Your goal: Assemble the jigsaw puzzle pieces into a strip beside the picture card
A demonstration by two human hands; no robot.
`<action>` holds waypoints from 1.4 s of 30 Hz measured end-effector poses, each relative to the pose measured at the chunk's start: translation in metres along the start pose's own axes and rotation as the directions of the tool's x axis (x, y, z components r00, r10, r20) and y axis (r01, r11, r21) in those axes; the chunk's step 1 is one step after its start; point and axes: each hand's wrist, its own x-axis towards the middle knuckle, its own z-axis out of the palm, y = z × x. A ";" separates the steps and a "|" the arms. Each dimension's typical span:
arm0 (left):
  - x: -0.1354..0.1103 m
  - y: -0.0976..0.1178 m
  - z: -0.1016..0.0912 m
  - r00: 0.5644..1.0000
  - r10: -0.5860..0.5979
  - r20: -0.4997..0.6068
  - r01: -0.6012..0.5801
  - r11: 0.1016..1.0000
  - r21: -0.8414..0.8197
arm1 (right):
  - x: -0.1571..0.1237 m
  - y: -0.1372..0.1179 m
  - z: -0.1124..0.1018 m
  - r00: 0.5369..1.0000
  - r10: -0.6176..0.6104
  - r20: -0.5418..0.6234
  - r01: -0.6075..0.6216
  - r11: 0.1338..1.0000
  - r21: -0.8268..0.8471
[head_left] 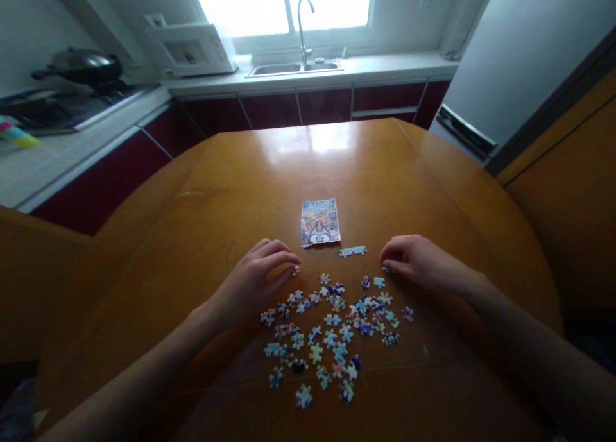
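Several loose jigsaw pieces (332,326) lie scattered on a round wooden table (240,192) in front of me. My left hand (257,278) rests at the pile's upper left, fingers curled, fingertips pinching a small piece (296,270). My right hand (416,262) sits at the pile's upper right, fingers curled, its fingertips on a small piece (387,270). A short joined strip of light-blue pieces (353,251) lies between the hands. Just behind it lies a small colourful reference picture (320,222).
Beyond the table runs a kitchen counter with a sink and tap (301,63) under a bright window. A white microwave (192,49) stands left of the sink, and a black wok (84,67) sits on the stove. A grey fridge (510,76) stands at right.
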 end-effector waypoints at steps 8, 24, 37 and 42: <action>-0.023 0.001 0.014 0.995 -0.008 -0.100 0.003 0.999 -0.043 | -0.013 -0.027 0.018 0.990 -0.135 -0.040 0.124 0.968 -0.217; -0.019 0.019 0.021 0.994 0.101 -0.046 -0.105 0.988 -0.115 | -0.015 -0.043 0.028 0.920 -0.367 0.140 0.361 0.930 0.067; -0.019 0.029 0.035 0.979 0.198 0.048 -0.194 0.978 -0.075 | -0.003 0.012 -0.007 0.995 -0.095 -0.041 0.100 0.987 0.124; -0.017 0.028 0.031 0.980 0.193 0.046 -0.188 0.978 -0.088 | 0.003 0.028 -0.005 0.998 -0.062 -0.012 0.063 0.993 0.102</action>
